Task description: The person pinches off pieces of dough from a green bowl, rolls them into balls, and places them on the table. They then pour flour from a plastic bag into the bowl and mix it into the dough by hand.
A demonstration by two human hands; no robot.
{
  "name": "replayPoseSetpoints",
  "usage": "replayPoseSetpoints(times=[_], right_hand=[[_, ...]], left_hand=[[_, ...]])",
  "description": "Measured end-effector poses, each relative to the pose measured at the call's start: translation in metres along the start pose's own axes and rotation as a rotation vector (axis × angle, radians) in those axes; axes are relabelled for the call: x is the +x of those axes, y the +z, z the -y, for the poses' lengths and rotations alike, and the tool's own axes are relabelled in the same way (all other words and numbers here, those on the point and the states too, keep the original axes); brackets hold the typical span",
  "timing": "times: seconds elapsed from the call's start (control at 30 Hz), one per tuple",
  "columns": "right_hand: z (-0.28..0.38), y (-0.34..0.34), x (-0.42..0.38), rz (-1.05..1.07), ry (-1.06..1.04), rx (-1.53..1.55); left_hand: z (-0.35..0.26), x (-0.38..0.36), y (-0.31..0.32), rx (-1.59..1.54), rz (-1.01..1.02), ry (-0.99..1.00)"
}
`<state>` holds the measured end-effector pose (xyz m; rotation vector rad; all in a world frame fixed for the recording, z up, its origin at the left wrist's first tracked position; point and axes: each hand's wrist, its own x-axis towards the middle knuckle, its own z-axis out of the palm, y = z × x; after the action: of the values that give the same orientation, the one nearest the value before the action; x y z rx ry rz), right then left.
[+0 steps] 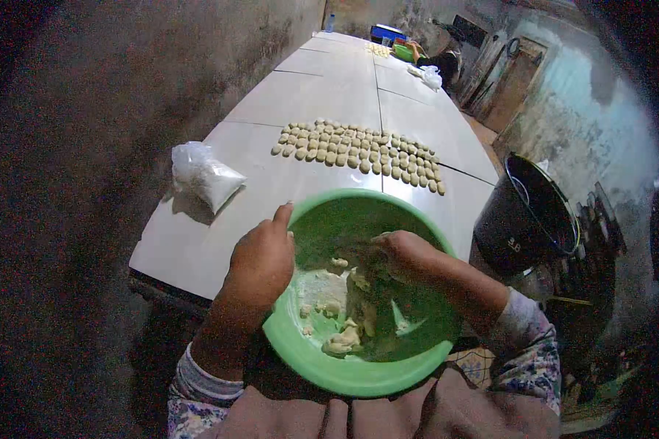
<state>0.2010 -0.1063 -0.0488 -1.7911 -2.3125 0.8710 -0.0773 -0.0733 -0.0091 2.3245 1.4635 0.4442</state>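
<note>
A large green basin (359, 384) stands at the near end of the table, close to my body. Lumps of pale dough (344, 338) and smears of white flour (321, 291) lie inside it. My left hand (265, 256) grips the basin's left rim, with its index finger pointing forward. Inside the basin, toward the far right wall, my right hand (399, 254) is curled closed. Its fingertips are in shadow, and what they hold cannot be made out. Beyond the basin, rows of small dough balls (359, 150) sit on the white tabletop.
A clear plastic bag of white powder (206, 177) rests on the table (190, 252) at left. To the right stands a black bucket (523, 212). At the far end, a person (447, 64) reaches toward a green container (403, 53), near a blue crate (386, 32) and plastic bag (430, 77).
</note>
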Motion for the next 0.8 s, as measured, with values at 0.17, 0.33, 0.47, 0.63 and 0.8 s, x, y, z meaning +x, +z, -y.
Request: replayPoseSetpoints(times=[0.17, 0.33, 0.47, 0.63, 0.8], right_hand=[[0.030, 0.000, -0.017, 0.041, 0.125, 0.283], [0.037, -0.007, -0.016, 0.225, 0.099, 0.473], [0.027, -0.012, -0.008, 0.177, 0.137, 0.872], [0.015, -0.023, -0.014, 0.184, 0.044, 0.706], [0.016, -0.035, -0.017, 0.177, -0.307, 0.614]], left_hand=[[0.001, 0.004, 0.000, -0.009, 0.030, -0.034], [0.002, 0.001, 0.001, -0.032, -0.037, 0.061], [-0.004, 0.001, -0.004, -0.061, 0.026, -0.057], [0.003, 0.005, 0.004, 0.018, -0.010, 0.034], [-0.004, 0.002, -0.004, -0.045, 0.001, 0.006]])
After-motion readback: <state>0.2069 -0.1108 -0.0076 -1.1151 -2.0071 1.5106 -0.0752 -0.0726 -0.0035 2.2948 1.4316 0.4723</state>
